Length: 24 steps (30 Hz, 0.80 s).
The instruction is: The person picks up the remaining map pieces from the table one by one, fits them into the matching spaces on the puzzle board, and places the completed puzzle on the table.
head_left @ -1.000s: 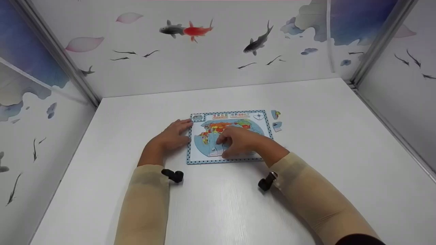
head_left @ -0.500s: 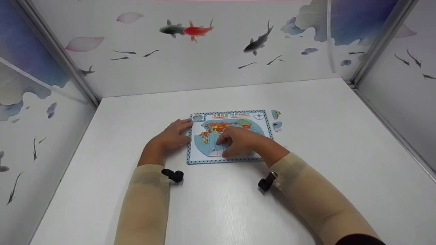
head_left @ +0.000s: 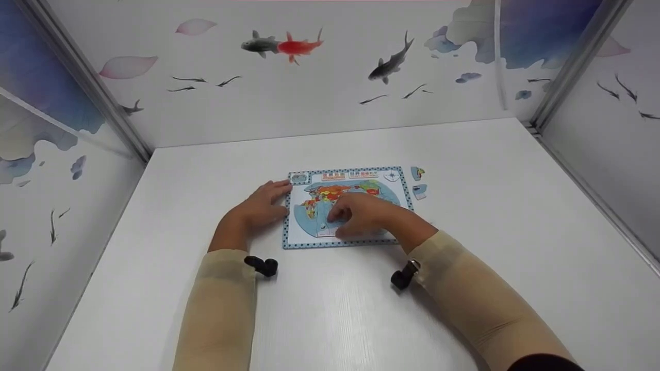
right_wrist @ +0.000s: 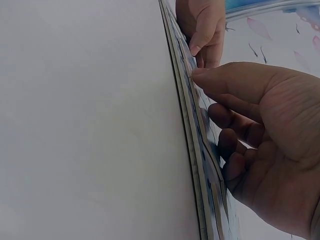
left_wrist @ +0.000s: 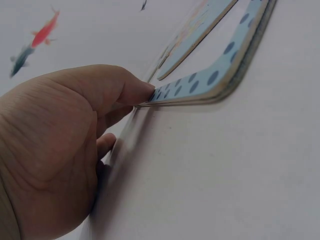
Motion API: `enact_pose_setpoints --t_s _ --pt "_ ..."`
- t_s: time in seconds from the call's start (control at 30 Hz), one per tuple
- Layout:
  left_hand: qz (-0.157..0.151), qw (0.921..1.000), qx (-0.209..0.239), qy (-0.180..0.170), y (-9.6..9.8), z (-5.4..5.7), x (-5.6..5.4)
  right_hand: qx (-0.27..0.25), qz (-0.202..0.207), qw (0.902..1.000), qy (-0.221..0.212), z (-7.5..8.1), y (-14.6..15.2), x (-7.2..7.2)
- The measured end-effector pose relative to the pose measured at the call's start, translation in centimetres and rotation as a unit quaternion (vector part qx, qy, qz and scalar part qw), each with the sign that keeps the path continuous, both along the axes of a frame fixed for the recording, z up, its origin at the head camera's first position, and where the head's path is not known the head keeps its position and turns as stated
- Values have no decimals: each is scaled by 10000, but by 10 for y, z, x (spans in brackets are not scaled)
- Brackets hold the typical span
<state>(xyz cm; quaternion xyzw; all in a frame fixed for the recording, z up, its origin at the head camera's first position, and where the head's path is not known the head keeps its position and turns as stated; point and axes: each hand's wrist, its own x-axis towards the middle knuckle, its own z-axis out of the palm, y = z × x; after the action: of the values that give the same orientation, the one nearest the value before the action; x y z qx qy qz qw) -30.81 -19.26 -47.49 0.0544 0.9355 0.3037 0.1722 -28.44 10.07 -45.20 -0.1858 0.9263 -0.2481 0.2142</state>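
A world map jigsaw puzzle (head_left: 305, 225) with a blue dotted border lies flat on the white table. My left hand (head_left: 261, 204) rests beside its left edge, fingers outstretched near the upper left corner. In the left wrist view the left thumb (left_wrist: 137, 91) touches the dotted border. Over the map's lower middle, my right hand (head_left: 363, 214) has its fingers curled, with thumb and index finger spread a little across a puzzle piece (head_left: 332, 226). That piece is mostly hidden by the hand. The right wrist view shows the right thumb (right_wrist: 205, 75) at the map's near edge.
Two loose puzzle pieces lie right of the board: an upper one (head_left: 417, 173) with green and yellow, and a lower blue and white one (head_left: 419, 191). White panels (head_left: 330, 103) printed with fish enclose the table (head_left: 330, 309) at the back and sides.
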Motion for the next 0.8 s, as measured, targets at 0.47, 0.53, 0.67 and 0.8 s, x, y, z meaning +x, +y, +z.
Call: enact_pose_setpoints --t_s 0.47,0.53,0.67,0.8 --pt "69 10000 -1 -64 1 2 3 -247 -147 9996 12 5 5 -4" --pt "34 10000 -24 -49 1 3 2 -350 -147 9993 27 7 8 -6" --pt "-5 10000 -55 -16 1 2 2 -444 -206 9987 169 11 15 -9" --pt "52 10000 -13 -57 0 1 1 -502 -272 9980 283 13 21 -13"
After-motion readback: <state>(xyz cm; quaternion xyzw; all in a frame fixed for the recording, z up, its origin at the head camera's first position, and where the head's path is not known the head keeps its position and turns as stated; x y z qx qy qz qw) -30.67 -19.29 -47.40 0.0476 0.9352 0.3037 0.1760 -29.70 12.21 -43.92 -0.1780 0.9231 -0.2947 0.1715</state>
